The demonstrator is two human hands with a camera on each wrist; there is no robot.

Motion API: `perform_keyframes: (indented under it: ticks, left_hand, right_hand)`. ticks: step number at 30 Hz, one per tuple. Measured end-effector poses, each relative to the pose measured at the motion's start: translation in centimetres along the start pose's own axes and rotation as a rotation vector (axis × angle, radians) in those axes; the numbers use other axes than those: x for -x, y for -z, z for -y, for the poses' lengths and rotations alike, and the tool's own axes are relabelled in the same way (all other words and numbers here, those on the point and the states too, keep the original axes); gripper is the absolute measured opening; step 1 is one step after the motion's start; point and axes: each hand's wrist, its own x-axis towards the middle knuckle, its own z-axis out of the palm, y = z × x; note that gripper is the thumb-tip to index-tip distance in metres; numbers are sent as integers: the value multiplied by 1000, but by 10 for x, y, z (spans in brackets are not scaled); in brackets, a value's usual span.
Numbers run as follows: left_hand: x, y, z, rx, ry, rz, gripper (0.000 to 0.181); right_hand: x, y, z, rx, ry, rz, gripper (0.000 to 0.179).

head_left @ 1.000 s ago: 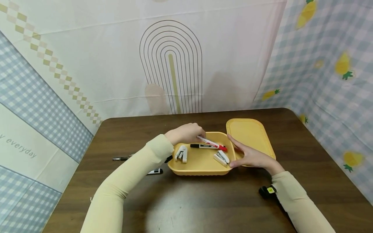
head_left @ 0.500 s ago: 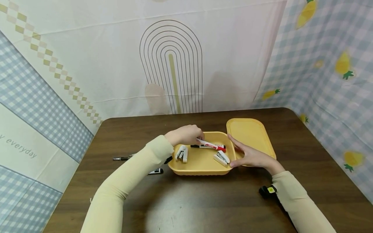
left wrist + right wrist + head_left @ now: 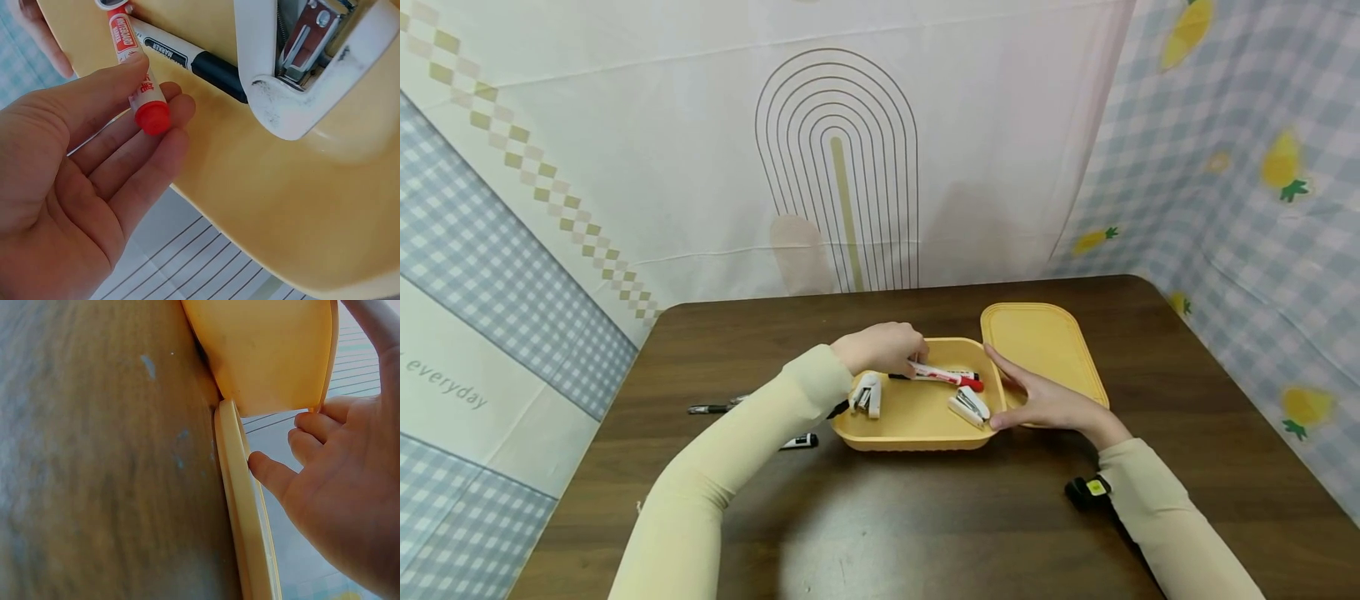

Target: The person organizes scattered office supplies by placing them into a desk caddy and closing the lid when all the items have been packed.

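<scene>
My left hand reaches over the far side of a shallow yellow plastic box. Thumb and fingers pinch a white whiteboard marker with red ends, held low inside the box. Beneath it lies a black-capped marker, partly covered in the head view. Two small white staplers sit in the box, a left stapler and a right stapler. My right hand has its thumb and index finger spread along the box's right end, fingertips at the rim; its little finger touches the lid's edge.
A flat yellow lid lies right of the box, partly under my right hand. Left of the box, a dark pen and another black-ended marker lie on the brown table, partly behind my left sleeve. Patterned cloth hangs behind the table.
My left hand has lowered the red marker slightly, so it now lies almost along the black-capped one. My right hand keeps its place at the box's end.
</scene>
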Motion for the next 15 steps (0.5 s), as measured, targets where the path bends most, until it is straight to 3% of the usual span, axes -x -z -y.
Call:
perform_keyframes:
  ticks: [10, 15]
  left_hand:
    - [-6, -3, -5, -31, 28, 55, 10]
    - [-9, -3, -7, -57, 38, 53, 21]
  right_hand:
    - [-1, -1, -4, -34, 5, 2, 114]
    - [-1, 0, -3, -47, 15, 12, 116]
